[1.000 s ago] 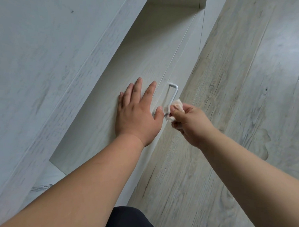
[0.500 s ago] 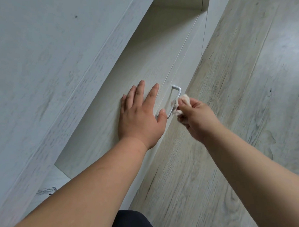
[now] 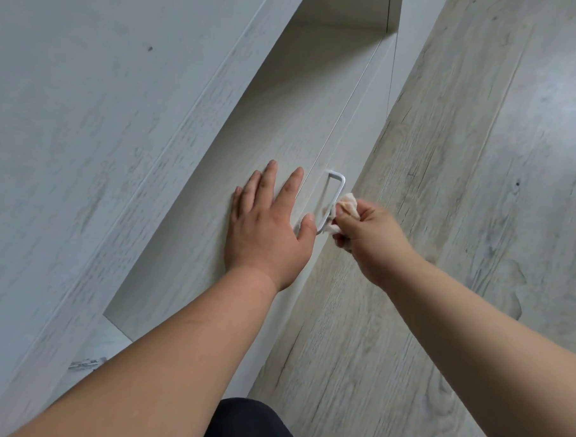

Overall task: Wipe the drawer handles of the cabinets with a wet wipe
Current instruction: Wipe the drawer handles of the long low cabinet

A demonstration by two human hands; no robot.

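A white metal loop handle [image 3: 337,184] sticks out from the pale wood-grain drawer front [image 3: 283,132] below a wide cabinet top. My left hand [image 3: 268,222] lies flat on the drawer front just left of the handle, fingers straight, thumb beside the handle's lower end. My right hand [image 3: 366,236] pinches a crumpled white wet wipe [image 3: 346,204] and holds it against the lower right side of the handle. The lower end of the handle is hidden behind the wipe and my thumb.
The cabinet top [image 3: 102,127] fills the left half of the view and overhangs the recessed drawers. A second drawer front [image 3: 361,89] continues beyond a thin seam. Grey wood-look floor [image 3: 462,193] spreads to the right. A dark garment [image 3: 251,425] shows at the bottom edge.
My right hand with the wipe has slid along the handle's right side, from its lower end to slightly higher up. My left hand has stayed flat on the drawer front.
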